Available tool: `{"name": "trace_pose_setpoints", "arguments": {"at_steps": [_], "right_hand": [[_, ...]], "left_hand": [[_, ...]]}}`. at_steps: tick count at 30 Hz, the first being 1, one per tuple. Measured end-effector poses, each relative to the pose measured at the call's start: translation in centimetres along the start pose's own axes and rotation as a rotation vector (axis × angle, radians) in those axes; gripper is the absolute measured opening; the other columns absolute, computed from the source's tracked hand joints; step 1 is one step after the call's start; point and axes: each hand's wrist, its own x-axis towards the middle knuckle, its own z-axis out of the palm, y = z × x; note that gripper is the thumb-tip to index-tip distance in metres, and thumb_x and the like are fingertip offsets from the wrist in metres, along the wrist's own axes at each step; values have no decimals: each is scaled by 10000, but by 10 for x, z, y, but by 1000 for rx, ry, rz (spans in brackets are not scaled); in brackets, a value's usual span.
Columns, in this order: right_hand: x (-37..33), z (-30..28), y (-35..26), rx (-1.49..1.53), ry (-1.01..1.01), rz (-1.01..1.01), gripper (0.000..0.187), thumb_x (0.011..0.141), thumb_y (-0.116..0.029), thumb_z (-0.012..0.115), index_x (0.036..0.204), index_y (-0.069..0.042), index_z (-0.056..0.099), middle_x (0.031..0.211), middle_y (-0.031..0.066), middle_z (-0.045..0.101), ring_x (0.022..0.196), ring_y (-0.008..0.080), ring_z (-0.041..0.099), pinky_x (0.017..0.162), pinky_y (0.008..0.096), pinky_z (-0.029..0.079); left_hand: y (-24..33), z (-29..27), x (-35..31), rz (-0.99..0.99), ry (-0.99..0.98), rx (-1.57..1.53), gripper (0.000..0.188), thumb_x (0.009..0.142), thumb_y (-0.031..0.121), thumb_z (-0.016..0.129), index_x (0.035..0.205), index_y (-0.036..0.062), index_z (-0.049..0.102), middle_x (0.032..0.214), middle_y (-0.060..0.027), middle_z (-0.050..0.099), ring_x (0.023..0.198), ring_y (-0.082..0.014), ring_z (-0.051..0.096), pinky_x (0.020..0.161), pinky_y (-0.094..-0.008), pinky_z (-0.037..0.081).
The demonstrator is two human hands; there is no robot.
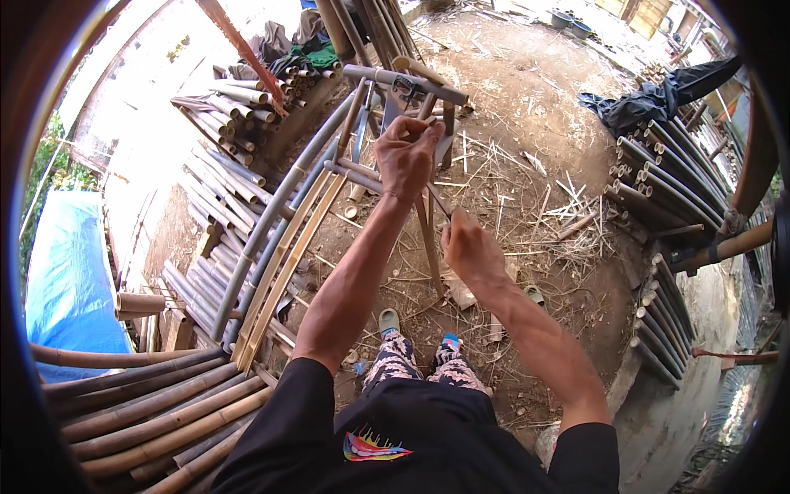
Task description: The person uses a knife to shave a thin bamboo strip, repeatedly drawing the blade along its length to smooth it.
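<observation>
Black shirt (465, 436), then slim tool (441, 202) jutting from right grip (472, 249), clamped on it, toward pinched-together left grip (406, 155)

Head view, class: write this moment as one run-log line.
left hand: closed, near bamboo stand | right hand: closed around thin dark piece | ground: scattered strips

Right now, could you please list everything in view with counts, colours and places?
thin tool: one, dark, in right hand
bamboo stand: one, brown and grey, upper middle
bamboo poles: many, tan to grey, left and right
tarp: one, blue, far left
draped cloth: one, dark, right
cloths: several, grey to green, upper left
tubs: two, dark, top right
scraps: many, pale, on ground
sandals: two, grey-green, lower middle
shirt: one, black, bottom
left hand: one, bare, upper middle
right hand: one, bare, centre
</observation>
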Motion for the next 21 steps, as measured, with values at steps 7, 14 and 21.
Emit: {"name": "trace_pose_setpoints", "arguments": {"at_steps": [7, 14, 21], "right_hand": [[27, 24, 19, 58, -552, 378, 334, 916, -248, 562, 1059, 53, 539, 933, 255, 669, 802, 390, 680, 717, 472, 542], [32, 49, 22, -7, -415, 298, 352, 948, -275, 529, 1033, 66, 538, 936, 270, 662, 893, 386, 670, 768, 493, 526], [20, 240, 169, 72, -258, 341, 398, 852, -289, 554, 992, 77, 625, 903, 314, 642, 893, 446, 635, 809, 509, 506]], "left_hand": [[-9, -2, 8, 33, -8, -82, 183, 784, 151, 784, 769, 21, 657, 664, -15, 640, 563, -51, 541, 476, -215, 407], [-11, -9, 14, -37, -57, -115, 171, 795, 136, 777, 792, 9, 663, 711, -52, 658, 589, -63, 586, 462, -204, 443], [1, -3, 12, 89, -70, -121, 187, 819, 160, 765, 885, 2, 691, 673, -51, 664, 629, -90, 630, 515, -199, 481]]}}
